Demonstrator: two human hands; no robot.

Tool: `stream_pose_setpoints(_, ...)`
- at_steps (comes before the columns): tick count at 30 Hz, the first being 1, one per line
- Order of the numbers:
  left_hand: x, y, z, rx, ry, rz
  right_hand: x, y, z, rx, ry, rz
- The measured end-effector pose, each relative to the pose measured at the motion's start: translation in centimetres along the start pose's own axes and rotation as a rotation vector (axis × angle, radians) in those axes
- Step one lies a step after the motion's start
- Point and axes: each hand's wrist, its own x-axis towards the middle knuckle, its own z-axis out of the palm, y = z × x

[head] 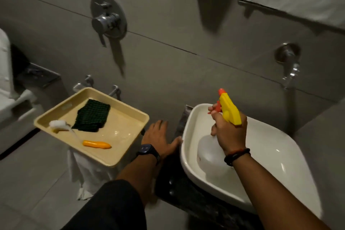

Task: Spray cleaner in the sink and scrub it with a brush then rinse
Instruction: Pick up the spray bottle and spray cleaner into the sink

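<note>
A white basin sink sits at the lower right. Over it my right hand grips the neck of a spray bottle with a yellow head and orange nozzle; its translucent body hangs inside the bowl, a finger on the red trigger. My left hand lies flat, fingers spread, its thumb touching the sink's left rim. A brush with white bristles and an orange handle lies in a beige tray to the left.
A dark green cloth lies in the tray, which rests on a white-draped stand. On the grey tiled wall are a chrome mixer and a tap above the sink. A toilet stands at far left.
</note>
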Motion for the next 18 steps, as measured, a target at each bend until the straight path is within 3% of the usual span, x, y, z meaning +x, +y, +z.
stream_pose_setpoints(4, 1.3, -11.2, -4.6, 0.091, 0.078, -0.152, 1.9, 0.1, 10.8, 0.114, -0.051, -0.023)
stream_pose_setpoints(10, 1.9, -27.4, -8.1, 0.14, 0.129, -0.371, 3.9, 5.6, 28.5, 0.151, -0.193, 0.144)
stream_pose_setpoints(18, 2.6, -38.0, -6.3, 0.266, 0.03, -0.465, 3.6, 12.8, 41.8, 0.135, -0.201, 0.192)
